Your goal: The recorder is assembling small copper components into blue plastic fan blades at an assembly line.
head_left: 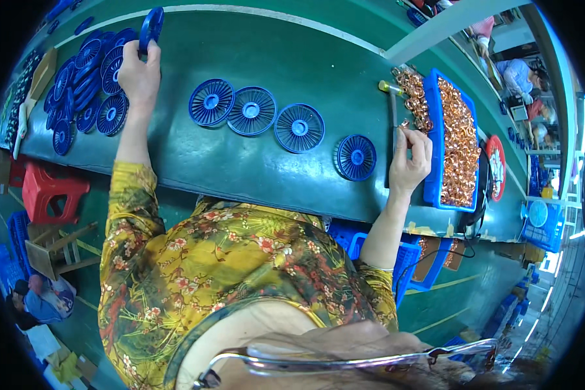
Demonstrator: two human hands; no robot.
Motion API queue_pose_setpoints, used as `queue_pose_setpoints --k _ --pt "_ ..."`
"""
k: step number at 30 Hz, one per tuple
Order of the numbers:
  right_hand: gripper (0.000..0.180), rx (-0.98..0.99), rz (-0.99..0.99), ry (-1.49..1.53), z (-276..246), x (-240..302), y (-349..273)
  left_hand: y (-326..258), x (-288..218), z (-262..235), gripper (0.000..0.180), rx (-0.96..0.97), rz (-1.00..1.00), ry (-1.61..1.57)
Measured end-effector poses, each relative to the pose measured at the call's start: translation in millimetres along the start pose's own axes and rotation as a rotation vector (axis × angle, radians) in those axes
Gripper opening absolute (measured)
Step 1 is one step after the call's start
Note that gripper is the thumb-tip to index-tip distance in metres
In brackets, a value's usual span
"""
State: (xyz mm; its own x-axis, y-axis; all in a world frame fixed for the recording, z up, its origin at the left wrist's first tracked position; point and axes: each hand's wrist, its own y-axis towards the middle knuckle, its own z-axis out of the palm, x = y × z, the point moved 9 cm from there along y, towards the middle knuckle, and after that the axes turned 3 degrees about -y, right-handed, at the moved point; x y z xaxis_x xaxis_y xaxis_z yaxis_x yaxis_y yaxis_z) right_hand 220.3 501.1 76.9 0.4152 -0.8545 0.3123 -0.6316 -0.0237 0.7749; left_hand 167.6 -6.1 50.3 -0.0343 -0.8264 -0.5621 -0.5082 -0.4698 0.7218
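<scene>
My left hand [139, 79] is raised at the far left of the table, its fingers closed on a blue plastic fan-like wheel [151, 27] seen nearly edge-on. Beside it lies a heap of similar blue spoked wheels [84, 84]. Several more lie in a loose row across the middle, among them a wheel at the row's left end [211, 101] and one at its right end [357, 157]. On the right, my right hand [412, 161] pinches a small copper-coloured piece [405, 122] between thumb and forefinger. Its exact shape is too small to tell.
Right of my right hand stands a blue tray [431, 140] full of copper-coloured pieces [458, 146]; more lie piled along its left side. A tool with a yellow end [389, 86] is near them. A red stool [53, 192] stands below left. Other people work far right.
</scene>
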Motion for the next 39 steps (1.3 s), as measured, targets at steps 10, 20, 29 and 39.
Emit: queue_pose_setpoints --k 10,20,29,39 --pt "0.024 0.013 -0.291 0.260 8.7 111.1 -18.7 -143.3 -161.5 15.0 0.020 0.523 -0.502 -1.359" --pt "0.026 0.077 -0.403 0.243 21.6 149.3 -19.3 -170.0 -187.7 16.5 0.026 0.793 -0.328 -1.137" --pt "0.018 0.182 -0.205 0.219 43.2 146.4 -23.1 -195.9 -182.7 27.3 0.029 0.934 -0.423 -1.063" --pt "0.036 0.108 -0.109 0.067 37.2 135.6 -25.7 -178.0 -202.6 28.8 0.046 0.885 -0.611 -1.518"
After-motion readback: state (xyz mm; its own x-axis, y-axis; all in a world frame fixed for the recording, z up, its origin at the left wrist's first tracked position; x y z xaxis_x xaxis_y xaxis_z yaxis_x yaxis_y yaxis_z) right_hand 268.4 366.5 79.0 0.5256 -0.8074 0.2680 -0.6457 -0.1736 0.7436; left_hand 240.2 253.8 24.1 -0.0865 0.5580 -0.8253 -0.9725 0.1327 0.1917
